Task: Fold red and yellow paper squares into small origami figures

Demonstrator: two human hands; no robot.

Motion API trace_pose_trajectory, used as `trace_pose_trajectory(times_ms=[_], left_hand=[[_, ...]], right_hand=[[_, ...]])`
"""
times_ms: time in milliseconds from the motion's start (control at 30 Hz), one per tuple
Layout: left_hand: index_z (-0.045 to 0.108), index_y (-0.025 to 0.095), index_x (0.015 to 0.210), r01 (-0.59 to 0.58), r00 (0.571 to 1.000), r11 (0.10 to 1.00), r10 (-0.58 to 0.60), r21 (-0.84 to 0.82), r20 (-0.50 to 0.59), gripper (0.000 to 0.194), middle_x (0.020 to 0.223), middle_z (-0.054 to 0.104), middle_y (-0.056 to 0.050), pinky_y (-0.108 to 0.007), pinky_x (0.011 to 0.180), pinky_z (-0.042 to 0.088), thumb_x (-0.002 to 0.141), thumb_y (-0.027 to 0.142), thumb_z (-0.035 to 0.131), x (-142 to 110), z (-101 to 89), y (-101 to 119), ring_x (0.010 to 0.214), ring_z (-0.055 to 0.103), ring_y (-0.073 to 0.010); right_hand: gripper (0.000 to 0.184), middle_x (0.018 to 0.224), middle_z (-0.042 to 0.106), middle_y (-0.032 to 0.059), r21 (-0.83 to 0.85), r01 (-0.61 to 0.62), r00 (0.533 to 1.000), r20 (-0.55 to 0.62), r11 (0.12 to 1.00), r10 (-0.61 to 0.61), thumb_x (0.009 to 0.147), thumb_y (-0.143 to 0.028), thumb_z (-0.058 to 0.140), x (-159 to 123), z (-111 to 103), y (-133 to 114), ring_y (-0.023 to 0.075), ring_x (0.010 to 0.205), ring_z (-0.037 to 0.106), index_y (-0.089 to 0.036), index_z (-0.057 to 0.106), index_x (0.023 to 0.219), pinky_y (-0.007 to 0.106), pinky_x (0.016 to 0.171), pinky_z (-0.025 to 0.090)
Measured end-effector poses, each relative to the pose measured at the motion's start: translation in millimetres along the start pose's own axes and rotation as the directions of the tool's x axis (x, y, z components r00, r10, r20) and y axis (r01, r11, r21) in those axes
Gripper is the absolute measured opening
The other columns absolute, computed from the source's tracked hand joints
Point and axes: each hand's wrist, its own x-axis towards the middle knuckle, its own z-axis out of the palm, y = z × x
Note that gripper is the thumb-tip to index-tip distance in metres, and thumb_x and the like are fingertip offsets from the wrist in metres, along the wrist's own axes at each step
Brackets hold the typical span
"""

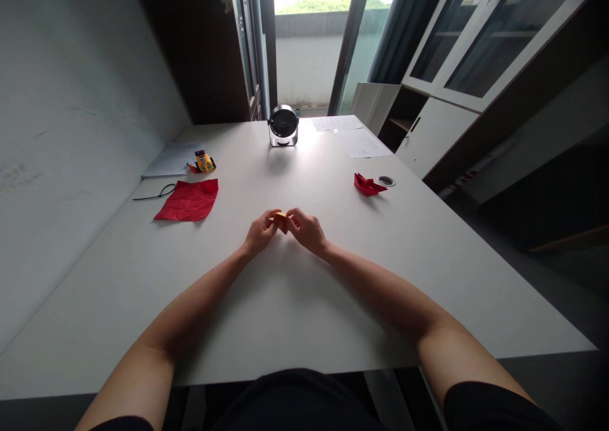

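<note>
Between my two hands, over the middle of the white table [285,304], is a small folded piece of orange paper [282,222]. My left hand [261,231] pinches its left side, and my right hand [307,229] pinches its right side. Part of the paper is hidden behind the fingers. Off to the left lies a creased red paper sheet [190,200], spread out on the tabletop. A folded red paper boat [368,185] rests to the right, apart from my hands.
Beside the boat is a roll of tape [386,181]. At the left are a yellow toy vehicle [204,162], a black cable tie [157,194] and white papers [166,159]. A round black device on a stand [283,124] stands at the back, near more paper sheets [361,143].
</note>
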Motion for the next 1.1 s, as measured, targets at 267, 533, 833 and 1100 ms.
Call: trace_pose_trajectory(times_ms=[267, 533, 833, 1100], left_hand=[[0.068, 0.014, 0.103, 0.078, 0.996, 0.925, -0.084, -0.372, 0.0, 0.026, 0.102, 0.073, -0.008, -0.045, 0.097, 0.055, 0.079, 0.023, 0.068, 5.2, -3.1, 2.3, 0.092, 0.072, -0.0222], [0.068, 0.013, 0.1, 0.096, 0.995, 0.91, -0.088, -0.403, 0.037, 0.032, 0.097, 0.073, -0.008, -0.041, 0.092, 0.056, 0.08, 0.036, 0.077, 5.1, -4.6, 1.6, 0.09, 0.071, -0.0217], [0.065, 0.017, 0.115, 0.035, 0.998, 0.907, -0.049, -0.42, -0.024, 0.046, 0.093, 0.072, -0.005, -0.034, 0.083, 0.055, 0.075, 0.033, 0.081, 6.1, -5.6, -1.2, 0.086, 0.068, -0.0181], [0.074, 0.014, 0.097, 0.024, 0.998, 0.958, -0.038, -0.285, -0.046, 0.033, 0.092, 0.074, -0.009, -0.035, 0.08, 0.056, 0.08, 0.042, 0.079, 5.4, -5.1, -10.2, 0.085, 0.07, -0.0208]], right_hand=[[0.02, 0.077, 0.074, 0.001, 0.282, -0.075, 0.994, -0.052, 0.956, 0.093, 0.096, -0.035, 0.052, 7.1, -0.7, 11.2, 0.0148, 0.068, 0.067, -0.023, 0.067, 0.103, 0.025, 0.066, 0.051], [0.021, 0.082, 0.073, 0.0008, 0.342, -0.068, 0.994, -0.053, 0.937, 0.091, 0.083, -0.02, 0.052, 6.8, 0.8, 9.3, 0.0141, 0.072, 0.067, -0.02, 0.069, 0.095, 0.025, 0.07, 0.053], [0.026, 0.079, 0.072, -0.001, 0.442, -0.153, 0.987, 0.113, 0.884, 0.114, 0.087, -0.038, 0.062, 8.1, 6.2, 17.2, 0.0139, 0.065, 0.066, -0.024, 0.064, 0.109, 0.026, 0.063, 0.054], [0.02, 0.076, 0.072, -0.0003, 0.256, -0.128, 0.989, 0.11, 0.958, 0.102, 0.09, -0.037, 0.058, 7.0, 3.6, 14.7, 0.013, 0.067, 0.061, -0.021, 0.069, 0.09, 0.026, 0.065, 0.046]])
